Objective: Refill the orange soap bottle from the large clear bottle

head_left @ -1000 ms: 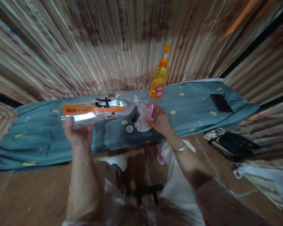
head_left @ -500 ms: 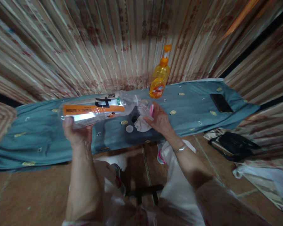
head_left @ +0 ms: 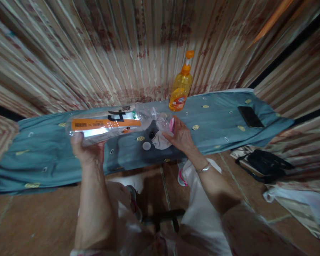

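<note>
I see my left hand [head_left: 86, 149] wrapped around the base end of a large clear plastic bottle [head_left: 109, 123], fingers clamped under it so it lies almost level above the bench [head_left: 42, 156]. The bottle is smooth and glossy, a long cylinder with an orange band and black lettering on its label, its neck pointing to my right. There the neck meets a small clear container [head_left: 164, 123] with a pink part at its side — my right hand [head_left: 180, 137] is closed around that, thumb and fingers holding it tilted toward the big bottle's mouth. The two openings sit just beside each other; whether they touch I cannot tell.

Just below the hands, on the bench, lie a crumpled white cloth [head_left: 160, 141], a small white round cap [head_left: 146, 145] and a dark little cap [head_left: 152, 134]. The bench is draped in soft blue-grey fabric dotted with yellow motifs, its near edge hanging in loose folds. An orange, translucent pump bottle [head_left: 180, 89] stands upright near the far edge against the pleated curtain [head_left: 96, 53]. A flat black phone [head_left: 250, 116] lies well apart to the right. The left stretch of the cloth is bare — wide room there.
</note>
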Action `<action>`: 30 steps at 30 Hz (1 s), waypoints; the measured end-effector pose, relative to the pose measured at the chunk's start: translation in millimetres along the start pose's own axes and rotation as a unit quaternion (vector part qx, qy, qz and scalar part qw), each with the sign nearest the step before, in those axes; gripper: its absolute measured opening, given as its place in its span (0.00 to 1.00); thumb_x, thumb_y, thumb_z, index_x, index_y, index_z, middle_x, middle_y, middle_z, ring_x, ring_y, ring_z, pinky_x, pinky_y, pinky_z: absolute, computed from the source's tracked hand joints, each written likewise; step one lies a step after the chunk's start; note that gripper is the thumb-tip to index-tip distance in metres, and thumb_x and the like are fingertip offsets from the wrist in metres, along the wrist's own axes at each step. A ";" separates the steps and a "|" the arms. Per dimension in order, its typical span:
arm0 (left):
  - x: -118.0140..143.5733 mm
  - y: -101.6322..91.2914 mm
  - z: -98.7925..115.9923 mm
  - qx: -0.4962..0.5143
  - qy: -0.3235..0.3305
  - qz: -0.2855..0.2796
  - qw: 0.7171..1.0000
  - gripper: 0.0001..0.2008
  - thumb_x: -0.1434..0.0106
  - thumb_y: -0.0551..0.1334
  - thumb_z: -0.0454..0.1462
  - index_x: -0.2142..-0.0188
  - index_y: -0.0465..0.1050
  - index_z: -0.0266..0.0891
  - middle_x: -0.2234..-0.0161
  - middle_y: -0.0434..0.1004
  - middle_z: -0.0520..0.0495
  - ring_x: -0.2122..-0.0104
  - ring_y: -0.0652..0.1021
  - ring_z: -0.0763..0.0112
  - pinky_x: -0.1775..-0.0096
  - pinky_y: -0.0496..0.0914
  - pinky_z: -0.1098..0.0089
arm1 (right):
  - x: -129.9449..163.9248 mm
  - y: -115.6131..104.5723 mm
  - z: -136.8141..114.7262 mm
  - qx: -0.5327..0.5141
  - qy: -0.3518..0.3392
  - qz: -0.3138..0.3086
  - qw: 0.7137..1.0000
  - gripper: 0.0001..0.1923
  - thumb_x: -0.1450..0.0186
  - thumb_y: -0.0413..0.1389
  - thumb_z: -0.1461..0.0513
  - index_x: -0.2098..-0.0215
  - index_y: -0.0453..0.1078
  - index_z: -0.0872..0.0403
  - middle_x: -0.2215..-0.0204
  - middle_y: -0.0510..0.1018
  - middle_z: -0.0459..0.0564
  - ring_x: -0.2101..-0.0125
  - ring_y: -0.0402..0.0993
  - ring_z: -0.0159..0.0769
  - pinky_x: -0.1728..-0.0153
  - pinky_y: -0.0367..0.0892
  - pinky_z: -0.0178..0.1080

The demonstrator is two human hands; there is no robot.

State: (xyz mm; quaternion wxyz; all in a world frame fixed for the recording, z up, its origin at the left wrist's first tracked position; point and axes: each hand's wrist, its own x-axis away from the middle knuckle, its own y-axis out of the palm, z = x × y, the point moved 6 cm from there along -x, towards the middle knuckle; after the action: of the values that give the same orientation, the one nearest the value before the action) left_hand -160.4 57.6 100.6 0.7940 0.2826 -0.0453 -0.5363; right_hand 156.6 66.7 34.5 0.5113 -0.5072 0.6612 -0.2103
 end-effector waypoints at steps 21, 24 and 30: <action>1.2 2.2 0.6 -0.004 -0.009 -0.006 1.000 0.31 0.57 0.67 0.54 0.55 0.80 0.42 0.56 0.82 0.43 0.45 0.77 0.46 0.52 0.78 0.50 | 0.5 -1.0 0.4 -0.011 -0.002 0.007 1.000 0.43 0.38 0.64 0.52 0.34 0.55 0.65 0.41 0.72 0.73 0.42 0.72 0.59 0.42 0.70 0.58; 1.9 1.8 0.4 -0.003 -0.010 -0.003 1.000 0.32 0.58 0.68 0.54 0.54 0.79 0.42 0.55 0.82 0.43 0.45 0.77 0.46 0.52 0.78 0.49 | 0.3 -1.2 0.6 -0.011 -0.001 0.006 1.000 0.43 0.38 0.64 0.52 0.34 0.55 0.65 0.41 0.72 0.73 0.41 0.72 0.59 0.42 0.70 0.59; 3.4 3.1 1.5 0.004 -0.002 -0.001 1.000 0.31 0.56 0.68 0.53 0.54 0.79 0.43 0.55 0.82 0.42 0.46 0.77 0.46 0.53 0.78 0.50 | 0.3 -0.4 0.4 -0.006 -0.005 0.002 1.000 0.43 0.37 0.64 0.51 0.33 0.55 0.64 0.40 0.72 0.73 0.41 0.72 0.59 0.42 0.70 0.59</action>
State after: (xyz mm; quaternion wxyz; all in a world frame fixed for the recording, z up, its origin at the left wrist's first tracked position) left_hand -157.0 54.9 102.7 0.7920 0.2848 -0.0490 -0.5379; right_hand 157.2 66.3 34.6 0.5121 -0.5099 0.6609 -0.2023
